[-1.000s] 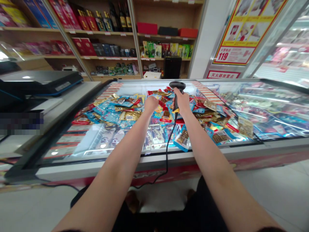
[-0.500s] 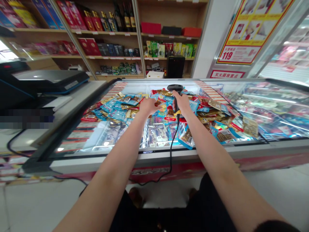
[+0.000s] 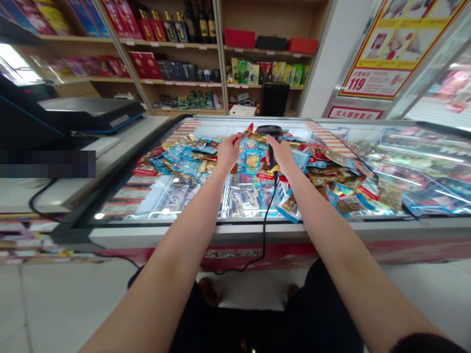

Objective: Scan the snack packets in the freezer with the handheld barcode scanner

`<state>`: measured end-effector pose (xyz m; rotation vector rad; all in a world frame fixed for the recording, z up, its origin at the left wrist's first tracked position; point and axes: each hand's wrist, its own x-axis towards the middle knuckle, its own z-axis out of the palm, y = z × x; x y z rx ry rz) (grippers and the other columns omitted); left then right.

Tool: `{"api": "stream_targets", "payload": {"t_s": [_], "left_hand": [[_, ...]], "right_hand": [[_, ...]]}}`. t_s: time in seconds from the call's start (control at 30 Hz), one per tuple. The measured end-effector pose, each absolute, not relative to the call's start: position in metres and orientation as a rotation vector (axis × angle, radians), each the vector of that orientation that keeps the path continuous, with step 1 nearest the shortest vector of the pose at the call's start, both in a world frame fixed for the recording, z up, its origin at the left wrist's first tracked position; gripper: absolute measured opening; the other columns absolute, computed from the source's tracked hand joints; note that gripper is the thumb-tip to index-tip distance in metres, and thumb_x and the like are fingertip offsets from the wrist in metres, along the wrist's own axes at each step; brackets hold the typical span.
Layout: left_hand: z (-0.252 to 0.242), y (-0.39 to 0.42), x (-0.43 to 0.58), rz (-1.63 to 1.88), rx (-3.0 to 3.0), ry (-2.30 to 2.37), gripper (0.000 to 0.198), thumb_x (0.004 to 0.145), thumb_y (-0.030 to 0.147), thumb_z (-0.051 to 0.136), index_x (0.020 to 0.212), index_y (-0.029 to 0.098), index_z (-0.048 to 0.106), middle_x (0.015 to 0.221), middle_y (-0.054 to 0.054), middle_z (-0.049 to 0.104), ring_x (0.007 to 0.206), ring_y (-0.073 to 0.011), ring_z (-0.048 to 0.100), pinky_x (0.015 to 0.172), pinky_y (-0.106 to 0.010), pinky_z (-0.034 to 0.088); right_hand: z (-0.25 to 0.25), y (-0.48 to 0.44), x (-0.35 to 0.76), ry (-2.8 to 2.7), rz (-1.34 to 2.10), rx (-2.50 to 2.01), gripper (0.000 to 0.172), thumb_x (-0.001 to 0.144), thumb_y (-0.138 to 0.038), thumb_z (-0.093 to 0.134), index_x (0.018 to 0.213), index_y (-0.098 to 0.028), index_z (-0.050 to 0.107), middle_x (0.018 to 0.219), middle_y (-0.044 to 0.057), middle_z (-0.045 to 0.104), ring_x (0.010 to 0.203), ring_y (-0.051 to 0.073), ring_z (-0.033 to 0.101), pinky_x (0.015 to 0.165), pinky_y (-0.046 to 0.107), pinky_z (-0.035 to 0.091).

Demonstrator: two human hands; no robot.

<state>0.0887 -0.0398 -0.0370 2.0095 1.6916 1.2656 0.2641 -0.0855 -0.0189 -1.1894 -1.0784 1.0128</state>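
Red packet (image 3: 248, 131), upper centre of frame: near end pinched in left hand (image 3: 228, 153), free end jutting up and right past the fingers. Just right, right hand (image 3: 283, 155) wrapped round black scanner (image 3: 270, 130), its head above the fist. Loose packets (image 3: 180, 164) spread around on glass-topped case (image 3: 128, 236).

**Head camera looking forward and down**

Worn on the head, it is viewing the left hand (image 3: 228, 153) and right hand (image 3: 281, 154) from above and behind, over the nearby freezer (image 3: 140, 238); shelves (image 3: 154, 43) are standing farther off toward 11 o'clock.
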Motion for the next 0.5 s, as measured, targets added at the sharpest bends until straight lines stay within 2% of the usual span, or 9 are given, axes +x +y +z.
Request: {"api": "stream_targets", "payload": {"t_s": [0.17, 0.33, 0.5], "left_hand": [[-0.046, -0.040, 0.091, 1.375, 2.045, 1.475, 0.039, 0.101, 0.026, 0.051, 0.127, 0.022, 0.080, 0.121, -0.007, 0.080, 0.119, -0.0269, 0.070, 0.102, -0.032, 0.049], [-0.056, -0.040, 0.101, 1.346, 2.236, 1.345, 0.040, 0.097, 0.019, 0.054, 0.126, 0.022, 0.081, 0.127, -0.009, 0.077, 0.122, -0.0251, 0.066, 0.112, -0.037, 0.046], [-0.060, -0.049, 0.111, 1.320, 2.267, 1.299, 0.040, 0.088, 0.021, 0.069, 0.127, 0.022, 0.080, 0.131, -0.011, 0.073, 0.125, -0.0275, 0.064, 0.117, -0.041, 0.044]], "right_hand": [[-0.023, -0.083, 0.255, -1.031, 1.072, -1.175, 0.032, 0.091, -0.043, 0.081, 0.081, -0.021, 0.059, 0.060, -0.001, 0.064, 0.041, 0.013, 0.054, 0.039, 0.025, 0.044], [-0.024, -0.079, 0.250, -0.930, 0.990, -1.153, 0.028, 0.089, -0.039, 0.081, 0.082, -0.021, 0.062, 0.069, 0.000, 0.070, 0.041, 0.011, 0.054, 0.039, 0.024, 0.046], [-0.022, -0.075, 0.253, -0.818, 0.954, -1.142, 0.023, 0.082, -0.015, 0.080, 0.079, -0.020, 0.057, 0.060, -0.004, 0.064, 0.044, 0.011, 0.056, 0.041, 0.021, 0.046]]}}
